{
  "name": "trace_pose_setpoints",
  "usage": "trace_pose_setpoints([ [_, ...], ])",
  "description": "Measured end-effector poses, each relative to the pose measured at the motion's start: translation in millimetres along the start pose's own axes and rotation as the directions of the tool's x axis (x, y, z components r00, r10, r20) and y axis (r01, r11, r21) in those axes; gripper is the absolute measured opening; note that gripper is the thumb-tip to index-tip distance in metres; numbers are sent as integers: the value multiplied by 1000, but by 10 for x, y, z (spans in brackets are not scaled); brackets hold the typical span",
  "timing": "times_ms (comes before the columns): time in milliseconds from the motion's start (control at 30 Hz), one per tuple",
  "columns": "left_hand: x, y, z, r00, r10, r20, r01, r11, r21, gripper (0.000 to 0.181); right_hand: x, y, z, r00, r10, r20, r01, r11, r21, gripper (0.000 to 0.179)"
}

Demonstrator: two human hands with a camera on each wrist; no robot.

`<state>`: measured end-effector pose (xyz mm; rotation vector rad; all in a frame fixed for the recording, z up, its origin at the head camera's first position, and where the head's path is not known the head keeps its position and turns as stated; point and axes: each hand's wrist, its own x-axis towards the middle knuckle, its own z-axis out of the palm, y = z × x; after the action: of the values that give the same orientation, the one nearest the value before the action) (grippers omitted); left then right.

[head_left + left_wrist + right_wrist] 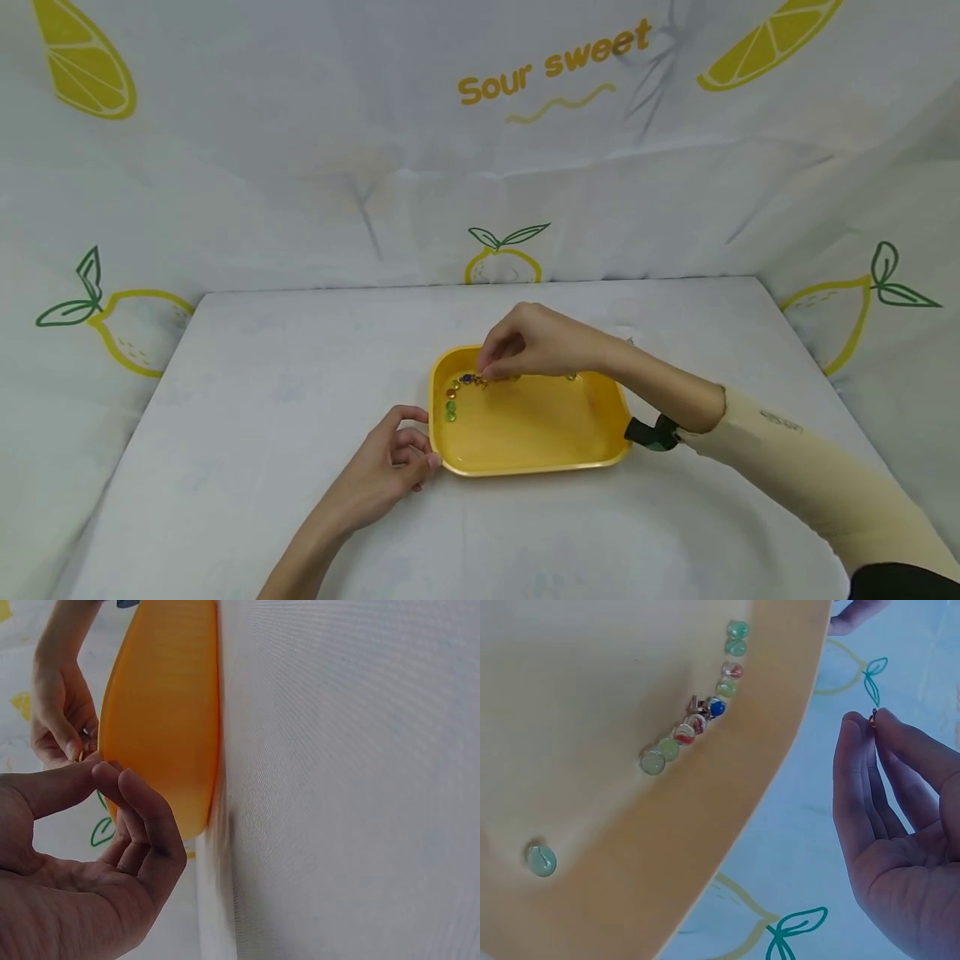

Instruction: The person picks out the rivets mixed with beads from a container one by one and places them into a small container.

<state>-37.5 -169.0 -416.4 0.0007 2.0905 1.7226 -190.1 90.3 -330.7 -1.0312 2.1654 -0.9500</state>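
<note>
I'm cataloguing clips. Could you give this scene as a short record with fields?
Container: yellow tray on white surface
Contents: curved row of glassy beads; one greenish bead apart
Left grip: at the tray's left end
Right grip: pinches a tiny coppery piece
Backdrop: white cloth, lemon prints, "Sour sweet" lettering

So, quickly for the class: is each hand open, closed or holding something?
Left hand: fingers bent at the edge of the yellow tray; whether they grip it cannot be told.
Right hand: closed, pinching a small coppery piece.
</note>
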Motion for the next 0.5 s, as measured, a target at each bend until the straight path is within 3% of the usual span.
trace_pose_setpoints([
  [500, -8, 4, -2, 1000, 14, 4, -14, 1000, -2, 56, -320, -5, -170, 992, 33, -121, -32, 999, 9, 7],
])
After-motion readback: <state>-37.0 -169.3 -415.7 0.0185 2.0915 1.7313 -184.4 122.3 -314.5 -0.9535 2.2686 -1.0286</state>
